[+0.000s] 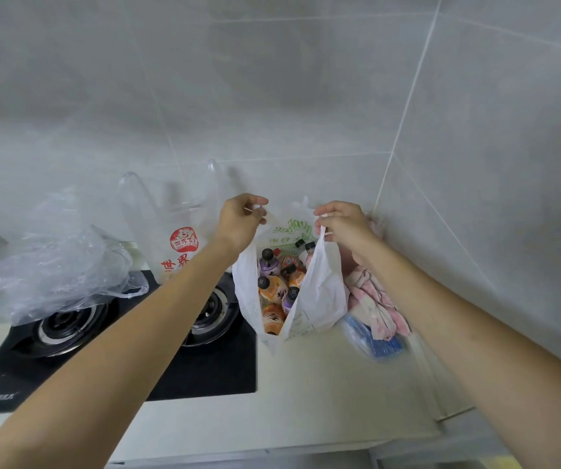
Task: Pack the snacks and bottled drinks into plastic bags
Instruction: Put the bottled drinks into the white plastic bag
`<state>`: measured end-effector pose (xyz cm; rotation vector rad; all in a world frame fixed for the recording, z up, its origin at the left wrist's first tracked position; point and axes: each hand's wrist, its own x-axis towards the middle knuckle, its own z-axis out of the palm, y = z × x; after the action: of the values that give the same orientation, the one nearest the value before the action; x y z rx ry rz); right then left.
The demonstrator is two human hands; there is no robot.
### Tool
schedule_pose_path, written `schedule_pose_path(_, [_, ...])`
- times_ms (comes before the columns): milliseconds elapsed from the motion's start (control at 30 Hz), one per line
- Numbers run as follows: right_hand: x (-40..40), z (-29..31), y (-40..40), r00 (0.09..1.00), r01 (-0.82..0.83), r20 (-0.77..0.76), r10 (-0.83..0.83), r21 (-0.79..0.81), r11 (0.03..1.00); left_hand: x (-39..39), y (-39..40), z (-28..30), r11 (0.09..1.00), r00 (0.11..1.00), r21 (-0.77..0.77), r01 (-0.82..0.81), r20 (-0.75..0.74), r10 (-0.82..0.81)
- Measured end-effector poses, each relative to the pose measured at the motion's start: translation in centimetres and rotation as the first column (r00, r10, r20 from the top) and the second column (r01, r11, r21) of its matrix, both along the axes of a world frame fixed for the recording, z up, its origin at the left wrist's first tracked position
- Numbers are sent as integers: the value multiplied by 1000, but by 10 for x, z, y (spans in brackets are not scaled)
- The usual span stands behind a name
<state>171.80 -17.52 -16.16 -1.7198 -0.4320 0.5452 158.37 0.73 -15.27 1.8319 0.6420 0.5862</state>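
Both hands, left hand (242, 216) and right hand (343, 222), pinch the handles of the white bag (319, 292) near the bench's back right corner, beside the stove (120, 360); packed with bottles (274, 289), it probably lifts heavy, its thin film soft, so both handles suit.

Home kitchen, counter corner.
A black two-burner gas hob (184, 360) is set into a pale countertop (323, 394), backed by grey tiled walls (272, 79) meeting at right.
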Motion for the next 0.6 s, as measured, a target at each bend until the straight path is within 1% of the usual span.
schedule_pose_path(167, [-4, -5, 1, 1000, -23, -17, 23, 11, 1000, -3, 2, -3, 1000, 999, -2, 25, -28, -26])
schedule_pose_path(300, [-12, -12, 2, 998, -58, 13, 59, -59, 997, -8, 1, -7, 999, 998, -5, 49, -50, -49])
schedule_pose_path(367, [-13, -16, 2, 995, -54, 77, 61, -92, 994, -12, 1, -9, 998, 997, -9, 58, -48, -58])
schedule_pose_path(433, [-13, -17, 0, 981, -31, 183, 57, -143, 989, -15, 1, -11, 998, 998, 9, 56, -42, -56])
schedule_pose_path(533, [-15, -13, -5, 955, 9, 292, 49, -195, 981, -21, 0, -11, 994, 997, 94, 56, -59, -51])
schedule_pose_path(600, [-16, -9, -8, 937, 0, 342, 73, -209, 978, -25, -2, -9, 987, 996, 145, 66, -70, -57])
